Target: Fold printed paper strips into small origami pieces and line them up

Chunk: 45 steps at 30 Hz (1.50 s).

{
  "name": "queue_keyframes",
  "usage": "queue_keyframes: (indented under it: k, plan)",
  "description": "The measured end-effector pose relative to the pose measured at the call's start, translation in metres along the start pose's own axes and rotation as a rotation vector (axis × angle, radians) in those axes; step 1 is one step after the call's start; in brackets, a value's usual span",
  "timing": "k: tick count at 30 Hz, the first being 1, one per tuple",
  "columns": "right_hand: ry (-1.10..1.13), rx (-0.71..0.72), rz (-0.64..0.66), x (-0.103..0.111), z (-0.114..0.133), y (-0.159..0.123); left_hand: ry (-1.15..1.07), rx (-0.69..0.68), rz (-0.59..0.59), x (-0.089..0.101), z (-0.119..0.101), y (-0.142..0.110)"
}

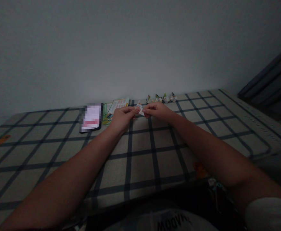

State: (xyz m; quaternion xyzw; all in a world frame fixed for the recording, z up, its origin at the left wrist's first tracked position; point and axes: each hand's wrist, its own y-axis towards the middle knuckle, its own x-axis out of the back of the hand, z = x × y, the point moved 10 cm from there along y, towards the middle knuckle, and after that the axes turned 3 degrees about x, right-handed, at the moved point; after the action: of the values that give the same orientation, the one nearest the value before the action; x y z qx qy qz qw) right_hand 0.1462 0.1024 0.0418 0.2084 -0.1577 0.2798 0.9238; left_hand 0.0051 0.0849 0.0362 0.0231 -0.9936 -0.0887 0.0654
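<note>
Between my two hands is a small piece of folded paper (139, 106), whitish with orange-red print. My left hand (123, 118) pinches its left side with thumb and forefinger. On the other side, the fingertips of my right hand (157, 109) are closed on the paper's right edge. Both hands are held over the far part of the table, close together. The paper's lower part is partly covered by fingers, and the dim light hides its exact folds. Just behind my right hand stand several small folded paper shapes (165, 98), whitish and green, in a row.
A checked tablecloth (142, 163) covers the table, which meets a plain wall (140, 48). Left of my hands lie printed sheets (118, 104) with green parts and a phone-like device (91, 117) with a pixelated screen. Dark folded fabric (272, 80) hangs at right.
</note>
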Motion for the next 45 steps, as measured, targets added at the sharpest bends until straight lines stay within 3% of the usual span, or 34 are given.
queue_keyframes:
  k: [6,14,20,26,31,34,37,45]
  plan:
    - [-0.139,0.074,-0.044,0.000,0.005,0.002,0.024,0.000,-0.020,0.002,0.003,0.000]
    - [-0.149,0.075,0.050,-0.003,0.005,-0.001,0.060,-0.024,-0.061,0.005,0.001,-0.001]
    - [-0.174,0.088,-0.033,0.002,0.008,0.001,0.042,-0.048,-0.083,0.008,0.001,0.001]
    - [-0.146,0.057,0.064,-0.005,0.005,0.000,0.041,-0.043,-0.080,0.008,0.000,0.000]
    - [-0.323,0.089,0.002,0.002,0.014,-0.001,0.012,-0.032,-0.067,0.005,0.004,0.001]
    - [-0.273,0.076,-0.040,0.005,0.014,-0.001,-0.037,-0.027,-0.082,0.007,0.004,0.002]
    - [-0.220,0.069,-0.002,0.001,0.012,-0.001,-0.051,-0.031,-0.087,0.009,0.003,0.002]
    - [-0.356,0.104,-0.048,0.005,0.019,-0.001,-0.122,0.015,-0.045,0.003,0.013,0.005]
